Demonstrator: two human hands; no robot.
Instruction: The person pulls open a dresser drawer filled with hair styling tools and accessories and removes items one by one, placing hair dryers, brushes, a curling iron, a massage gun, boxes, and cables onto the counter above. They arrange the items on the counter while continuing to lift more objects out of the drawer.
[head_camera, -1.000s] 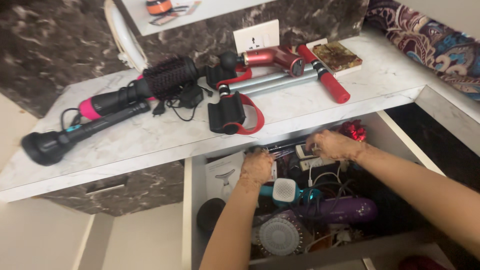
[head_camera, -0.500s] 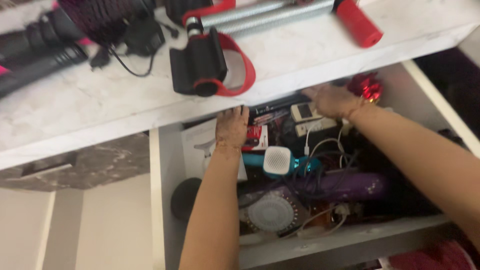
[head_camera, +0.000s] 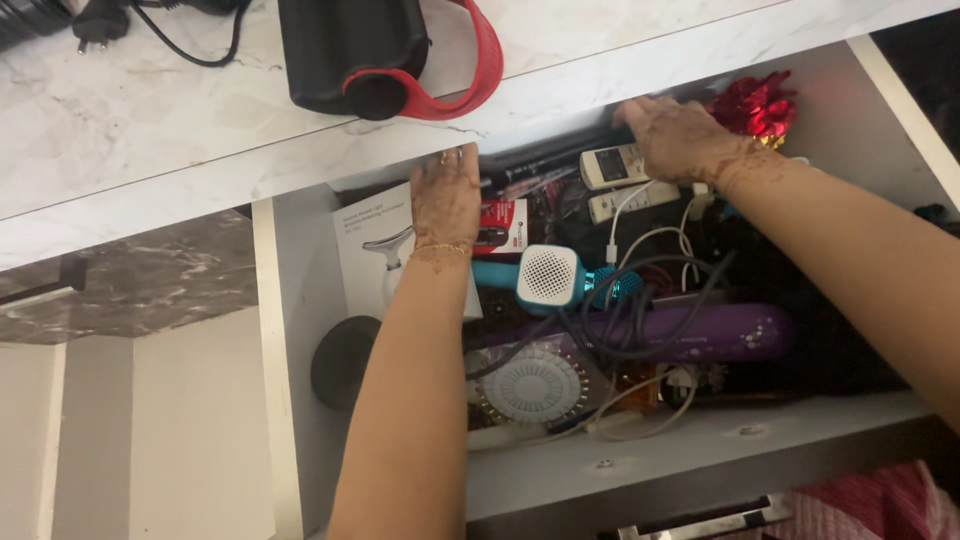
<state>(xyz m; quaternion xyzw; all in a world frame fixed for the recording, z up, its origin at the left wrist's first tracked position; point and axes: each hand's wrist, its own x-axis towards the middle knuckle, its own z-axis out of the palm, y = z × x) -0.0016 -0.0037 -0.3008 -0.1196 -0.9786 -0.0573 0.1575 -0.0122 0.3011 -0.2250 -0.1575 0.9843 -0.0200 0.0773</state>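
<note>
Soft, even daylight fills the scene, brightest on the white marble countertop, which shows no harsh glare, only a mild sheen. The light seems to fall from above and the upper left, since the counter's overhang casts a deep shadow across the back of the open drawer. That shadow swallows the fingertips of the left hand and the right hand. The drawer's right side sinks into near black, losing detail. Focus is fairly sharp at centre; slight motion softness smears the frame edges, and the near forearms look a little soft.
</note>
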